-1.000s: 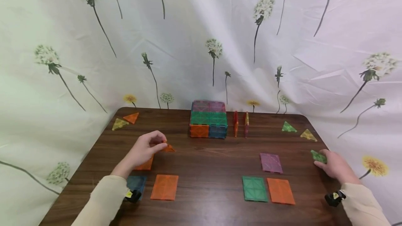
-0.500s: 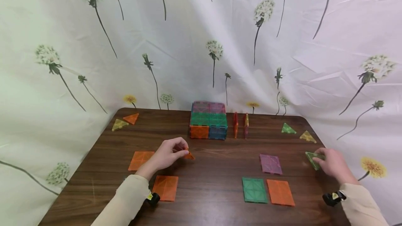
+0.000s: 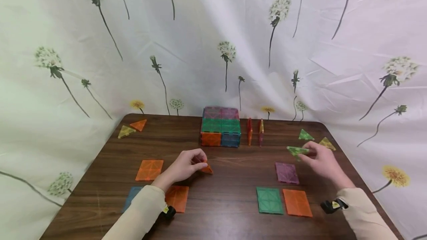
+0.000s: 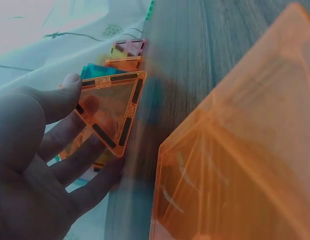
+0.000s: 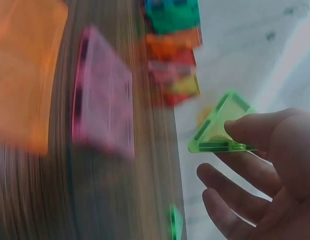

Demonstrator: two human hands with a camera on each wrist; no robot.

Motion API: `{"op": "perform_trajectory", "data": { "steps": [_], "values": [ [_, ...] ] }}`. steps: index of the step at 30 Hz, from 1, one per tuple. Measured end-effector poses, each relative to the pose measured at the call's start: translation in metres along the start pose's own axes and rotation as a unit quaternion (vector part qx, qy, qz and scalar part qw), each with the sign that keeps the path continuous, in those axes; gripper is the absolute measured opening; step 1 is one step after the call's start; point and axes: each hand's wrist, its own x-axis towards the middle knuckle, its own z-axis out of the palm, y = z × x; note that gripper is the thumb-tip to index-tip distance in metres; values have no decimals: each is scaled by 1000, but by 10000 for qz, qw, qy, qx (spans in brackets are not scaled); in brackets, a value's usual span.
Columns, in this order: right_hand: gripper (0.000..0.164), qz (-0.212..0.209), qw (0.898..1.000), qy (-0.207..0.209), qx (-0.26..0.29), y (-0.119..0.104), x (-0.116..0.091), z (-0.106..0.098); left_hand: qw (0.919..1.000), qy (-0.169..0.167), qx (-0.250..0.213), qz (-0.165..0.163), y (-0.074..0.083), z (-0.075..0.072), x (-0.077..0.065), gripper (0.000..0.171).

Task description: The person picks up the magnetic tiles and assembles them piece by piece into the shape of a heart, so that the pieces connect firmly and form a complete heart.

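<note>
Between thumb and fingers my left hand (image 3: 187, 165) pinches an orange triangular magnetic tile (image 3: 207, 168), just above the table left of centre. In the left wrist view that orange triangle (image 4: 109, 107) shows dark magnet strips along its edges. My right hand (image 3: 321, 158) pinches a green triangular tile (image 3: 296, 151), raised behind the purple square tile (image 3: 287, 172). The right wrist view has the thumb on the green triangle's face (image 5: 222, 125). A box of coloured tiles (image 3: 221, 126) stands at the back centre, apart from both hands.
Two tile pairs, red-orange (image 3: 250, 132) and yellow-pink (image 3: 261, 132), stand upright right of the box. Flat squares lie left, orange (image 3: 150, 169) and blue (image 3: 131, 197), and right, green (image 3: 269, 200) and orange (image 3: 297, 202). Loose triangles lie at the back left (image 3: 138, 124) and back right (image 3: 305, 135).
My left hand has moved right with the orange triangle, from above the left squares towards the middle. My right hand has lifted the green triangle and carried it left from the table's right edge.
</note>
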Motion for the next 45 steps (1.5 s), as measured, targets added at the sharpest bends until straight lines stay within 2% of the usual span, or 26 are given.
{"op": "perform_trajectory", "data": {
  "steps": [6, 11, 18, 26, 32, 39, 45],
  "values": [
    [15, -591, 9958, -533, 450, -30, 16, 28, 9999, -77, 1, 73, 1, 3, 4, 8],
    [17, -1160, 9902, -671, 392, -50, 27, 50, 9999, -35, 65, 131, 5, 3, 10, 9],
    [15, -1439, 9825, -1028, 589, -73, 39, 82, 9994, 34, 164, 288, 10, 8, 16, 6],
    [13, -2135, 9698, -1107, 416, -90, 45, 115, 9985, 63, 271, 467, 13, 12, 19, 8],
    [12, -2204, 9670, -1251, 281, -103, 46, 127, 9972, 18, 570, 483, 13, 16, 21, 9],
    [16, -2400, 9604, -1368, 363, -123, 50, 137, 9955, 229, 839, 388, 16, 21, 25, 10],
    [16, -2480, 9576, -1417, 372, -136, 51, 143, 9928, 373, 1048, 447, 19, 26, 31, 10]
  ]
}}
